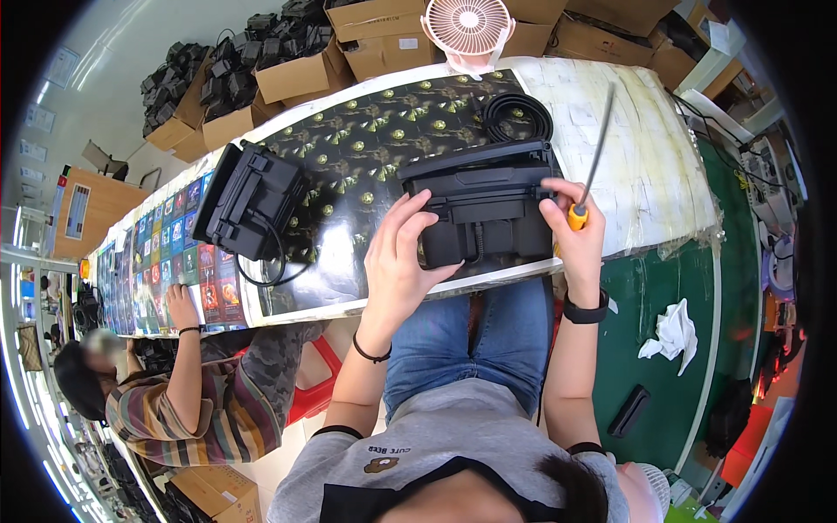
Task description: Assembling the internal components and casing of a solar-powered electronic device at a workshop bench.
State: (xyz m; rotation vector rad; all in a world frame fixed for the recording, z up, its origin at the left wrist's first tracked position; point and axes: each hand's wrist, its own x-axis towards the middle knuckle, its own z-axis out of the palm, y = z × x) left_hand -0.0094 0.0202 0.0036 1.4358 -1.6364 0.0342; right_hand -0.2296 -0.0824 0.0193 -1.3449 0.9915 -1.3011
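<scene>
A black plastic box (488, 228) with latches and a raised lid (488, 166) sits at the table edge in front of me. A short coiled cable (478, 242) shows on its near side. My left hand (398, 260) grips the box's left end, fingers on top and thumb at the lower front edge. Tucked in my right hand (586, 246) is a screwdriver (578, 214) with a yellow handle, its long shaft pointing up and away. The thumb and index finger of that hand also touch the box's right end.
Another black box (253, 196) with a looped cable stands to the left. A coiled black strip (518, 118) and a small pink fan (469, 30) are at the far side. Cartons of black parts (301, 74) line up beyond the table (628, 157). A co-worker (187, 397) sits at left.
</scene>
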